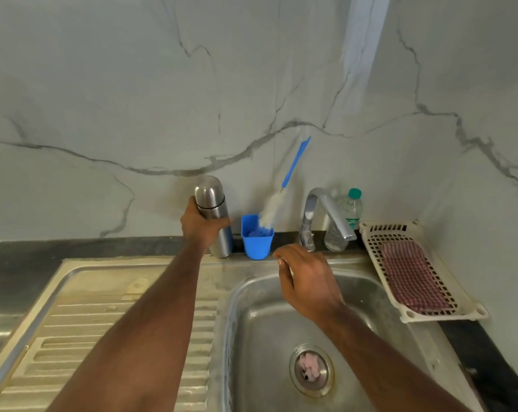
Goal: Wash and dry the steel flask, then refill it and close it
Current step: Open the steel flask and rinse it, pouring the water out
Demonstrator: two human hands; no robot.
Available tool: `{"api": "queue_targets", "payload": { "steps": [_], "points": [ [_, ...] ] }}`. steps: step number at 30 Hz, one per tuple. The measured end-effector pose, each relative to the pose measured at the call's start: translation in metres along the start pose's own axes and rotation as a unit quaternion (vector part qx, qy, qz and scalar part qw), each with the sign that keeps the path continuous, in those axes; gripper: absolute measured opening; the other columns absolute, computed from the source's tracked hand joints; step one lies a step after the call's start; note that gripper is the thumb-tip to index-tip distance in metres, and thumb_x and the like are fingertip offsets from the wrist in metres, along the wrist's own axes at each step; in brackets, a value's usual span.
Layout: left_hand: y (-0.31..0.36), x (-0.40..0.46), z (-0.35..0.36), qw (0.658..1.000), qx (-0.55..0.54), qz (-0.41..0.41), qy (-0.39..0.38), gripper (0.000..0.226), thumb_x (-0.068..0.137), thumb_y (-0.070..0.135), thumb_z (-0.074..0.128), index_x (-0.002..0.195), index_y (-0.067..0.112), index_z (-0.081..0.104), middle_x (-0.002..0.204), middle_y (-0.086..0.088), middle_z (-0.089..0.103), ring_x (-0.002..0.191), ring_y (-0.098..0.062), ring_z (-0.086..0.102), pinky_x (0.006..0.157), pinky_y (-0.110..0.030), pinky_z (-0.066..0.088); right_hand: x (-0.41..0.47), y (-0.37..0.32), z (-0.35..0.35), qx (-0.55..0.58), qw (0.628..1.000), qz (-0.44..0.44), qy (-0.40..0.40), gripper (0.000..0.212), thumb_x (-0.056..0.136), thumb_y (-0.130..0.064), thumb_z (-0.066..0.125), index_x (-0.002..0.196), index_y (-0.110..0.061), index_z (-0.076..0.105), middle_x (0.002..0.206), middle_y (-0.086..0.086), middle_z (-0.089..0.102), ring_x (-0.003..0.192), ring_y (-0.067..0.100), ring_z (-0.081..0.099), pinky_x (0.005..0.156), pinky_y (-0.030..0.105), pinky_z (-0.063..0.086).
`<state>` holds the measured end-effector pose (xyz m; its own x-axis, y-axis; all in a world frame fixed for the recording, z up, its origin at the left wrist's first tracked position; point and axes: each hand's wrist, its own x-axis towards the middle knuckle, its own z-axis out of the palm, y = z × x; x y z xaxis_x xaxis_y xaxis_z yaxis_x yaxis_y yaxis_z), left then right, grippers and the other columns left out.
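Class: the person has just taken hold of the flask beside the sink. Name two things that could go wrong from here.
The left hand grips the steel flask right beside the blue cup; lifting it carelessly could tip the cup and its leaning bottle brush. The drain strainer holds debris, so water may drain slowly.

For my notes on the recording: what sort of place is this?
Most likely a home kitchen sink area: a steel sink with ribbed drainboard, a tap against a marble-look wall, and a bottle brush in a blue cup.

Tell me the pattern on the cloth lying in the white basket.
The cloth is red-and-white checked, seen in the head view.
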<state>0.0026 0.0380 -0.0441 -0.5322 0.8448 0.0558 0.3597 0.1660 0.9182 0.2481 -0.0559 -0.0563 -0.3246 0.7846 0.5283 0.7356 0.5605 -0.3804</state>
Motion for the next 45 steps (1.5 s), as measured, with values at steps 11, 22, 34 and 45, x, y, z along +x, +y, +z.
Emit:
{"api": "queue_targets", "payload": {
  "steps": [11,22,34,45],
  "points": [
    [-0.021,-0.184,-0.008,0.989,-0.127,0.078,0.026,0.058,0.064,0.024,0.097,0.111,0.027,0.063,0.095,0.01,0.073,0.082,-0.004,0.069,0.071,-0.022,0.055,-0.095,0.014,0.004,0.105,0.988,0.108,0.015,0.022,0.097,-0.019,0.052,0.111,-0.018,0.068,0.104,-0.005,0.07,0.084,0.012,0.068,0.073,0.039,0.059],
    [-0.102,-0.266,0.102,0.981,-0.006,0.135,-0.137,0.051,0.056,0.039,0.093,0.093,0.035,0.057,0.084,0.018,0.069,0.076,-0.002,0.066,0.065,-0.028,0.053,-0.178,0.09,0.032,0.145,0.979,0.14,0.033,0.028,0.106,-0.039,0.042,0.103,-0.023,0.065,0.087,-0.015,0.067,0.077,0.004,0.064,0.067,0.032,0.054],
    [-0.11,-0.254,0.115,0.927,0.161,0.248,-0.231,0.06,0.052,0.049,0.086,0.099,0.039,0.051,0.089,0.017,0.065,0.08,-0.001,0.063,0.072,-0.039,0.058,-0.154,0.096,0.019,0.207,0.961,0.139,0.122,0.041,0.101,-0.053,0.049,0.072,-0.027,0.06,0.067,-0.008,0.059,0.065,0.008,0.056,0.061,0.023,0.041],
    [-0.102,-0.26,0.107,0.903,0.19,0.311,-0.227,0.079,0.05,0.049,0.085,0.122,0.035,0.055,0.106,0.014,0.062,0.093,-0.009,0.062,0.082,-0.04,0.059,-0.164,0.071,0.004,0.226,0.942,0.24,0.07,0.043,0.072,-0.065,0.081,0.081,-0.024,0.07,0.068,-0.01,0.068,0.058,-0.001,0.063,0.05,0.015,0.043]
  ]
}}
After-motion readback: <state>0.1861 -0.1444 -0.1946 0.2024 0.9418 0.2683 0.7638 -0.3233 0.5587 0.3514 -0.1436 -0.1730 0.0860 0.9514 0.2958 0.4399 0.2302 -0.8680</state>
